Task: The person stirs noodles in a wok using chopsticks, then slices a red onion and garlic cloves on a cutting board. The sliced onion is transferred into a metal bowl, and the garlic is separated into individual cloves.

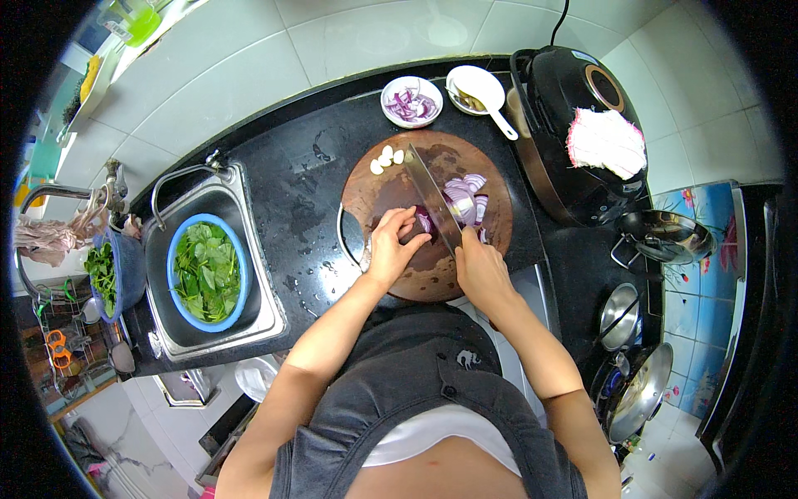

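On a round wooden cutting board (427,277), my left hand (396,243) steadies the uncut part of a red onion (424,219). My right hand (481,265) grips the handle of a kitchen knife (434,198); its blade stands close to the right of the held onion, its tip pointing to the board's far edge. Right of the blade lie red onion slices (464,198), some fanned and some loose. Several peeled garlic cloves (386,157) rest near the far left of the board, beside the knife tip. The knife handle is mostly hidden in my fingers.
Behind the board are a bowl of sliced red onion (410,107) and a white bowl with a ladle (477,89). A black rice cooker (548,137) with a cloth stands right. Left, a blue-rimmed basin of leafy greens (209,271) sits in the sink (265,293). Pans (642,393) are at right.
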The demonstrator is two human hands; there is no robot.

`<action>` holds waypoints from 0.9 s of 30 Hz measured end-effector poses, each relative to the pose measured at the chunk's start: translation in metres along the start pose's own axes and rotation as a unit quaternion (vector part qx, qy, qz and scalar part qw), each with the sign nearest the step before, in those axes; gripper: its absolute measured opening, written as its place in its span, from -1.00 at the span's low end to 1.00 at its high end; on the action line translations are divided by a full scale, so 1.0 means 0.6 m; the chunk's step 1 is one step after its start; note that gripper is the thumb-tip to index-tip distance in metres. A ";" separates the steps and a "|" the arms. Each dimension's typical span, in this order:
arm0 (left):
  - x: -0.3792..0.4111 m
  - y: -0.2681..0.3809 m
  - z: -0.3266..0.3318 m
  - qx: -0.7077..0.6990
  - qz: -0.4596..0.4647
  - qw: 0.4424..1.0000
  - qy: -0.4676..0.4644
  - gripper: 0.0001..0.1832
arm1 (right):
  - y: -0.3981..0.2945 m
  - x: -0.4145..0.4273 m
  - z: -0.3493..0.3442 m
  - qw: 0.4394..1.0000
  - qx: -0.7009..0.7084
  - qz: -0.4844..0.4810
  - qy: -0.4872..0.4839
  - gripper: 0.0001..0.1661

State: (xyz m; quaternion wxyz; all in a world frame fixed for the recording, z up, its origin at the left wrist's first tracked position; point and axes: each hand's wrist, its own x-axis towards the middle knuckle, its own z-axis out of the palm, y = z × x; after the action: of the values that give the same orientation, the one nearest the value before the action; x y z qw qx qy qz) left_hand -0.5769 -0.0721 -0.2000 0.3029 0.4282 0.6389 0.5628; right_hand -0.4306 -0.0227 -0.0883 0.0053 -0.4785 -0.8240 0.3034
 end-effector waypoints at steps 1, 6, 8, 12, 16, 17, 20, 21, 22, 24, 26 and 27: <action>-0.001 -0.001 0.000 -0.001 0.000 1.000 -0.002 -0.50 | 0.000 -0.001 -0.001 1.000 -0.007 -0.003 -0.004 -0.83; -0.001 0.003 0.000 0.011 0.009 1.000 -0.006 -0.49 | 0.004 -0.001 0.005 1.000 -0.002 -0.007 -0.011 -0.83; 0.000 0.003 -0.001 0.014 0.018 1.000 -0.007 -0.49 | 0.003 0.001 0.005 1.000 0.009 -0.008 -0.014 -0.83; -0.001 0.001 0.001 0.011 0.016 1.000 0.000 -0.50 | 0.001 0.008 0.003 0.999 0.018 -0.013 -0.026 -0.85; -0.002 0.008 -0.001 0.018 0.003 1.000 -0.008 -0.50 | -0.002 0.012 0.005 0.999 0.018 -0.006 -0.028 -0.86; -0.003 0.009 -0.001 0.021 0.003 1.000 -0.007 -0.50 | 0.000 0.014 0.007 0.999 0.021 -0.018 -0.024 -0.86; -0.003 0.009 -0.001 0.021 -0.003 1.000 -0.011 -0.50 | 0.010 0.021 0.016 0.999 0.020 -0.036 -0.018 -0.85; -0.003 0.007 0.000 0.017 -0.002 1.000 -0.009 -0.50 | 0.010 0.024 0.019 0.999 0.012 -0.033 -0.021 -0.85; -0.003 0.004 0.001 0.014 0.000 1.000 -0.008 -0.50 | 0.010 0.027 0.022 0.999 0.004 -0.029 -0.024 -0.85; -0.004 0.001 0.004 0.011 0.004 1.000 -0.007 -0.50 | 0.013 0.032 0.030 0.999 0.006 -0.029 -0.024 -0.83; -0.004 -0.002 0.006 0.014 0.008 1.000 -0.009 -0.50 | 0.025 0.041 0.053 0.999 0.011 -0.043 -0.018 -0.77; -0.004 -0.001 0.006 0.011 0.014 1.000 -0.002 -0.50 | 0.024 0.046 0.068 0.999 0.003 -0.040 0.012 -0.79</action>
State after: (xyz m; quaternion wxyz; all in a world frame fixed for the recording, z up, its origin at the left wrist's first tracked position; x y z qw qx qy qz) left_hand -0.5726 -0.0725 -0.2016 0.2913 0.4414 0.6388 0.5588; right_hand -0.4465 -0.0160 -0.1370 0.0288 -0.4486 -0.8417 0.2993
